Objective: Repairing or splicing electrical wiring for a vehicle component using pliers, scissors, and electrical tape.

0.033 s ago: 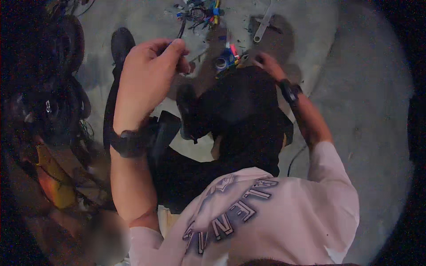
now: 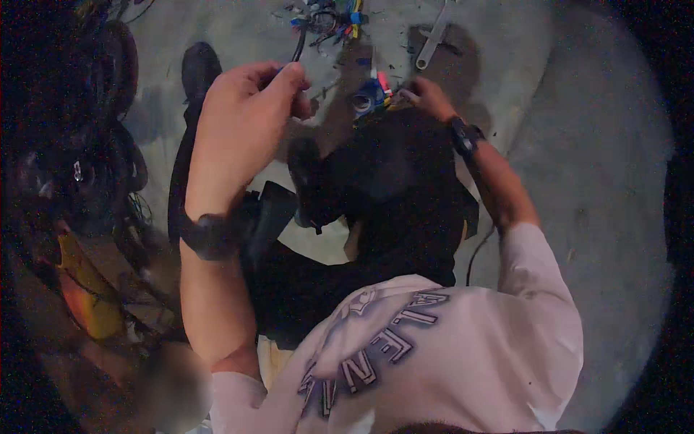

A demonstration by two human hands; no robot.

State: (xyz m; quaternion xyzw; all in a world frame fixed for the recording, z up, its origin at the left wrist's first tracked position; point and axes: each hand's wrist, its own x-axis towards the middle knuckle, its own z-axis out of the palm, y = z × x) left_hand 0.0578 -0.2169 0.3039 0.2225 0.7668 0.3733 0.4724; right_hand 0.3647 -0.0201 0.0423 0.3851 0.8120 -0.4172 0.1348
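Note:
My left hand (image 2: 246, 119) is raised at the upper left, thumb and fingers pinched on a black cable (image 2: 300, 45). The cable leads up toward a tangle of coloured wires (image 2: 331, 23) on the floor. Low beside my bent knee, my right hand (image 2: 432, 100) has curled fingers at a small pale item that I cannot make out. Just left of it lie a blue tape roll (image 2: 365, 100) and a slim tool with a pink-red part (image 2: 383, 77). A metal wrench (image 2: 434, 42) rests on the floor beyond my right hand.
My dark-trousered legs (image 2: 390, 166) fill the middle. Dark rounded shapes like tyres (image 2: 123, 65) are stacked along the left, with a yellow-orange piece (image 2: 90, 296) below them. Small dark scraps lie around the wires on the grey floor (image 2: 593, 181).
My right hand has shifted slightly left, closer to the tape roll and the small items. My left hand stays nearly in place, still holding the cable.

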